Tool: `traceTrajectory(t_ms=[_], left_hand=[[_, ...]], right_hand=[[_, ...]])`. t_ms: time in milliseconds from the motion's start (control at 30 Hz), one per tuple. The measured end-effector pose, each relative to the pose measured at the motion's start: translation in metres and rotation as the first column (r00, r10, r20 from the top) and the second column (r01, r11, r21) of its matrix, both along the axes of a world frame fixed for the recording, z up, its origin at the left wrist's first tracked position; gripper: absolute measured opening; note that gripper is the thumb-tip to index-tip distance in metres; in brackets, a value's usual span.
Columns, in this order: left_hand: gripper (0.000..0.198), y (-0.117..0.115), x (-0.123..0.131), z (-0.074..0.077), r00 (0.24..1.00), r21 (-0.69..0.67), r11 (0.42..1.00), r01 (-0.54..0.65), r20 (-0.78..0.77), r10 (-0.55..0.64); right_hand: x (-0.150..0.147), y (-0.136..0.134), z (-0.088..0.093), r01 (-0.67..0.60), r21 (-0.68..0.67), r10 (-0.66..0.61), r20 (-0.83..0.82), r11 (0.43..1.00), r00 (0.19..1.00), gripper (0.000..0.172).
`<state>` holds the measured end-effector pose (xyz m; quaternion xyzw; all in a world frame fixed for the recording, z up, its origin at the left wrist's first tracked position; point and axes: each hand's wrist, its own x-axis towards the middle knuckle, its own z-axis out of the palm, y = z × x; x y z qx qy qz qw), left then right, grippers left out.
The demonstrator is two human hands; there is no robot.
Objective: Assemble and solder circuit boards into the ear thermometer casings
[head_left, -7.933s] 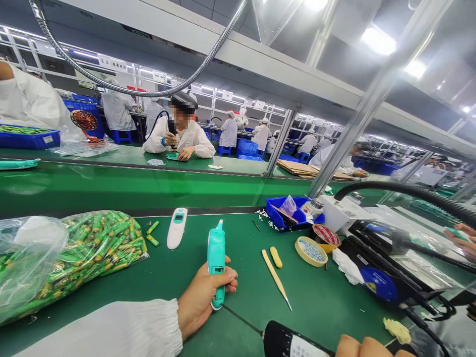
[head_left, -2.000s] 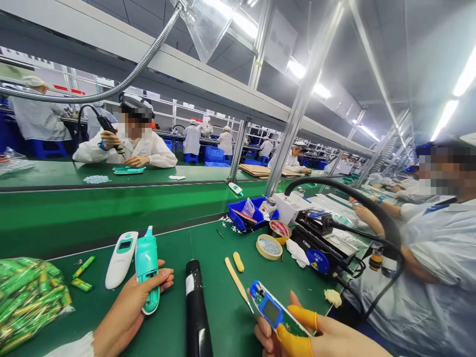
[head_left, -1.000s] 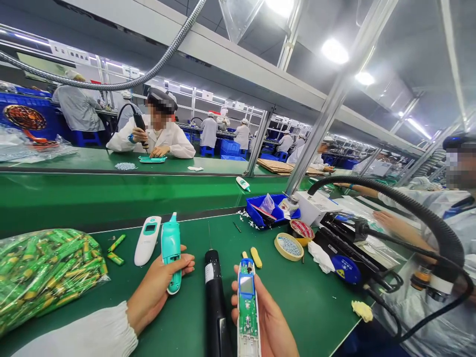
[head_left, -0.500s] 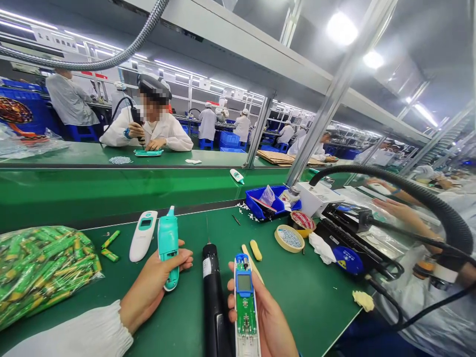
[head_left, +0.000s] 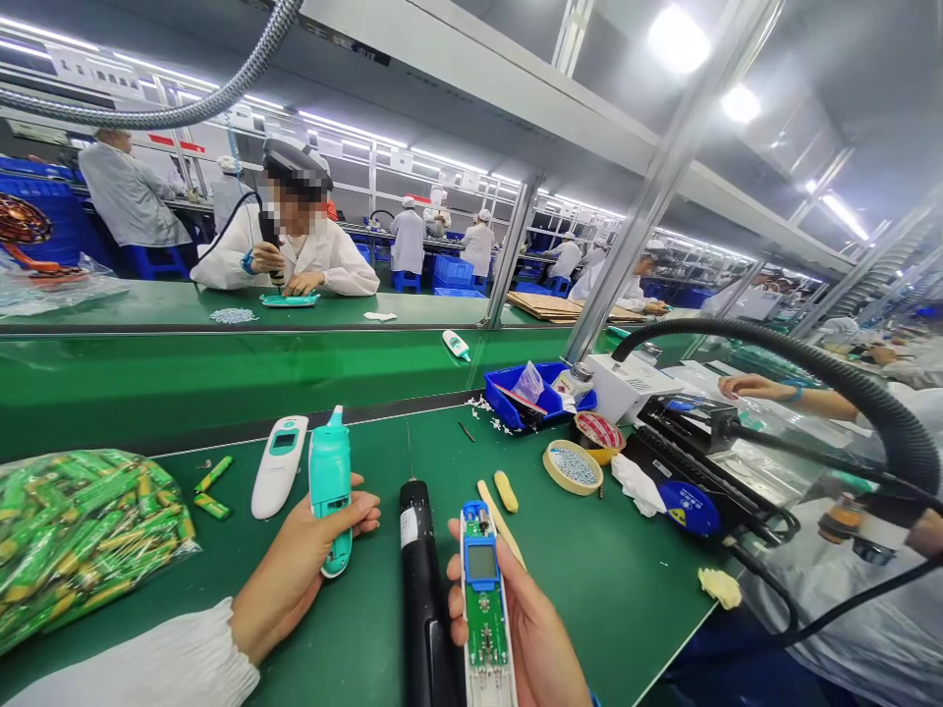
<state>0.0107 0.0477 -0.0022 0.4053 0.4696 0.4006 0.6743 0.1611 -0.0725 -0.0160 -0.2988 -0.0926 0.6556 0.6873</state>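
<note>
The green worktop (head_left: 604, 609) carries a plastic bag of green-wrapped batteries (head_left: 81, 535) to the left of the left hand (head_left: 299, 560). A black electric screwdriver (head_left: 421, 589) lies between the hands, which stand apart. The left hand grips a teal thermometer housing (head_left: 329, 488); the right hand (head_left: 520, 638) grips an opened thermometer (head_left: 478, 599), its green circuit board (head_left: 482, 628) exposed.
</note>
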Motion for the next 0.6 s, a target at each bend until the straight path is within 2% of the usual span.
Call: traceTrajectory(t_ms=[333,600], left_hand=[[0.044,-0.0009,-0.001,0.0014,0.999,-0.016,1.0,0.018,-0.041,-0.019],[0.05,-0.0014,0.0003,0.0034,0.998,-0.012,1.0,0.013,-0.056,-0.013]], right_hand=[[0.0021,-0.0003,-0.0028,0.016,-0.012,-0.016,-0.008,1.0,1.0,0.041],[0.0,0.0028,0.0,0.076,-0.082,-0.074,0.028,0.994,0.997,0.052]])
